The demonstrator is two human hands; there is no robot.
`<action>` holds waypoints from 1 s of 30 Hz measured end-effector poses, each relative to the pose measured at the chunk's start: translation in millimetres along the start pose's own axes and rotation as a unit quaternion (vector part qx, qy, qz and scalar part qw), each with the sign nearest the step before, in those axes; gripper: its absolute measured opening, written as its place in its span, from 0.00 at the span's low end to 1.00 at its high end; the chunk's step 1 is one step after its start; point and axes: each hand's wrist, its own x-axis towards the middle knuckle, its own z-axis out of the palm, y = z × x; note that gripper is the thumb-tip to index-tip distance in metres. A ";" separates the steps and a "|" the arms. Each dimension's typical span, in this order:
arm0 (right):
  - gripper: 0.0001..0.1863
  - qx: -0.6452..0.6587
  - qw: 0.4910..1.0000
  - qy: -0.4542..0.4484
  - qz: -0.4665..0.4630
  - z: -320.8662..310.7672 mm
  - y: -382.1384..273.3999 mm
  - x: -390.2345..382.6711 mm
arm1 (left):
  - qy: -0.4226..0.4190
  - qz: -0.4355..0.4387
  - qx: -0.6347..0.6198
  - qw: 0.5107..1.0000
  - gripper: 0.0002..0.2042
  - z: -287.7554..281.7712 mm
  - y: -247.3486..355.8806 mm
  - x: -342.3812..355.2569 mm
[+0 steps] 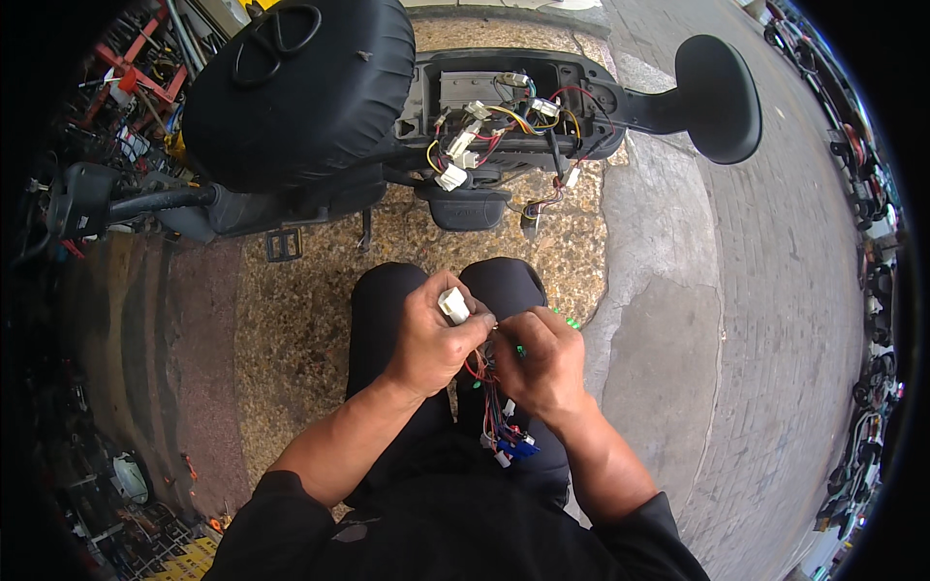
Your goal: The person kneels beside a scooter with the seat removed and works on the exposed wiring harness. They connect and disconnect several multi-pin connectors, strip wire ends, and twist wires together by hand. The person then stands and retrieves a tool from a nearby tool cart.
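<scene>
Over my lap, my left hand (426, 339) is closed around a white plastic connector (452, 305), whose open end faces up. Its thumb and fingertips meet those of my right hand (547, 366), which is closed in a pinch. Small bright green parts (572, 323) stick out by the right hand's fingers; what they belong to is hidden. Below both hands a bundle of thin coloured wires (492, 402) hangs against my thigh. At its lower end are a blue connector (519, 447) and small white ones.
Ahead stands a partly stripped electric bike with a black seat (300, 92) and an opened compartment (450, 89). Wires and white connectors (451, 176) spill from it. A black padded backrest (719, 99) juts out right. Tools and parts (136, 126) crowd the left; pebbled floor (300, 329) lies below.
</scene>
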 end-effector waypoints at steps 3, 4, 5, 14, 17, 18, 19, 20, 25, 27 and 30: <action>0.03 0.180 0.962 -0.058 0.197 -3.7 -1.4 0.6 | -0.008 -0.014 -0.042 0.999 0.10 -1.2 -0.9 -0.5; 0.04 0.220 0.928 -0.091 0.287 -5.2 -2.3 0.8 | -0.010 -0.022 -0.054 0.998 0.10 -1.6 -0.8 -0.4; 0.04 0.238 0.926 -0.086 0.280 -5.9 -2.4 1.7 | -0.016 -0.025 -0.072 0.997 0.09 -2.0 -0.8 0.1; 0.09 0.265 0.918 -0.107 0.277 -21.7 0.5 0.7 | -0.066 -0.101 -0.145 0.982 0.13 -11.5 4.5 -4.3; 0.13 0.241 0.937 -0.081 0.239 -29.0 0.6 -1.0 | -0.075 -0.104 -0.117 0.985 0.12 -9.1 5.8 -4.4; 0.14 0.237 0.940 -0.076 0.233 -30.7 0.7 -1.2 | -0.080 -0.100 -0.113 0.985 0.12 -7.5 6.0 -4.8; 0.15 0.232 0.943 -0.070 0.226 -32.3 0.8 -1.6 | -0.081 -0.102 -0.104 0.986 0.11 -5.9 5.9 -5.5; 0.15 0.208 0.953 -0.061 0.210 -33.3 0.8 -1.8 | -0.083 -0.104 -0.096 0.986 0.10 -4.4 5.6 -5.7; 0.19 0.064 0.993 -0.006 0.096 -37.5 -0.7 1.3 | -0.093 -0.101 -0.115 0.984 0.06 -1.6 3.4 -4.0; 0.20 0.010 0.999 -0.025 0.029 -38.6 -3.7 3.6 | -0.093 -0.100 -0.124 0.983 0.05 -0.6 2.4 -2.5; 0.22 -0.062 0.995 -0.065 -0.044 -38.3 -8.3 8.2 | -0.074 -0.108 -0.120 0.984 0.04 3.7 1.0 -2.4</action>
